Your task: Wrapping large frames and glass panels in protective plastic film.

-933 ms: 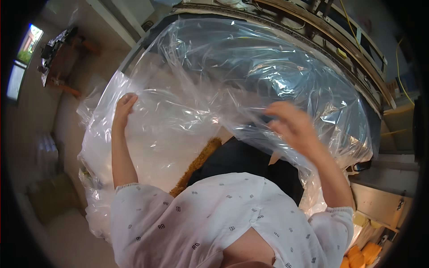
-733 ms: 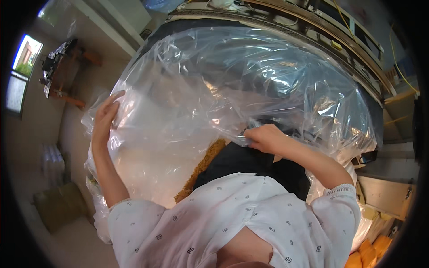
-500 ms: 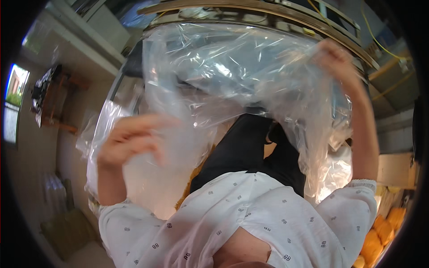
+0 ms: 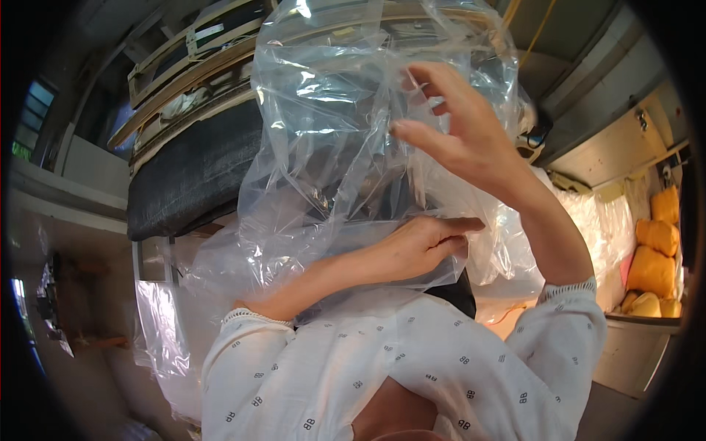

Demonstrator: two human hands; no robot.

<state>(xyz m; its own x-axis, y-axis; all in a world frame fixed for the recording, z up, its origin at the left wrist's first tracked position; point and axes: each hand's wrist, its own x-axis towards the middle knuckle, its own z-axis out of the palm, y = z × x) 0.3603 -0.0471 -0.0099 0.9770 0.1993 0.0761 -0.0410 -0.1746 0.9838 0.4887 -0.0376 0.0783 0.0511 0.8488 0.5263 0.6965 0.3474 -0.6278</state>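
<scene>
A large, crinkled clear plastic sheet (image 4: 316,147) spreads in front of me, from my lap up over the dark padded surface and wooden rails. My left hand (image 4: 412,250) reaches across my body to the right, low on the sheet. Its fingers are closed on the plastic near the sheet's lower edge, the index finger stretched out. Above it, my right hand (image 4: 463,128) is over the sheet with thumb and fingers apart. No plastic shows gripped in it; whether its fingertips touch the film I cannot tell.
A black padded surface (image 4: 191,169) lies to the left, with wooden rails (image 4: 198,103) behind it. More shiny plastic film (image 4: 162,323) hangs at the lower left. Stacked orange-yellow bundles (image 4: 651,264) are at the right, near a wooden board (image 4: 610,140).
My left hand has swung right across my body and closed on the plastic. My right hand has moved left and opened. The sheet is now raised and drawn toward the middle; the view has turned.
</scene>
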